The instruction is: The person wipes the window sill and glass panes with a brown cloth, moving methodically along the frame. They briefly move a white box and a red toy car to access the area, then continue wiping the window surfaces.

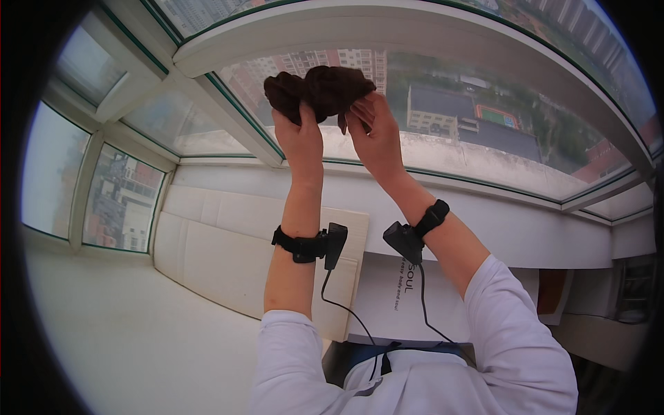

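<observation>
A bunched dark brown cloth (pixel 332 88) is held up in front of a window pane (pixel 436 67). My left hand (pixel 301 132) grips its left part from below, with the thumb over the fabric. At its lower right corner, my right hand (pixel 374 122) pinches the cloth between bent fingers; a small flap hangs beside the thumb. Some of the fingertips are hidden by the fabric. Both forearms are raised, and each wears a black strap with a cabled black device.
White window frames (pixel 223 111) surround the panes, and a white sill (pixel 467 218) runs below them. Cream padded panels (pixel 207 244) lie at the left. A white box (pixel 378 306) bearing writing is under my arms. Two thin cables hang from the wrist devices.
</observation>
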Tool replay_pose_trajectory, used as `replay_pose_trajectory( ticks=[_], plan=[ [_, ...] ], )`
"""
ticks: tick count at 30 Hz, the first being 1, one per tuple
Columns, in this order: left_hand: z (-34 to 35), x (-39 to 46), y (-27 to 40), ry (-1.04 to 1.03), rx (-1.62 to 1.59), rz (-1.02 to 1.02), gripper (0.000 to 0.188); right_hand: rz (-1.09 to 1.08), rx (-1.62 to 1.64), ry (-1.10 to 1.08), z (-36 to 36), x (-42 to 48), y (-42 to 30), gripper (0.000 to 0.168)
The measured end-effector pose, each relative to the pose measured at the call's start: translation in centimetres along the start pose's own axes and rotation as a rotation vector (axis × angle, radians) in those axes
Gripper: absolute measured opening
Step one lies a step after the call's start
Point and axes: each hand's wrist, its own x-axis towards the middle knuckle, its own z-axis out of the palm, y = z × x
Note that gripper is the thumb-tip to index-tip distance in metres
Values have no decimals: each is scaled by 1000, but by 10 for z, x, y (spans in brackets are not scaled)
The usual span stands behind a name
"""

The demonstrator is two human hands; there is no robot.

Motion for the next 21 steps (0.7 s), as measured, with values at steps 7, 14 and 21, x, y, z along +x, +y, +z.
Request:
replay_pose_trajectory(
  ticks=[7,14,21],
  plan=[
    [17,37,-2,29,491,414,61,-600,-983,-127,-25,40,-19,26],
    [38,22,-42,-1,670,471,43,-662,-1209,-286,-44,37,37,22],
    [22,-44,-110,-171,707,390,32,-645,-1122,-407,-46,3,63,29]
  ],
)
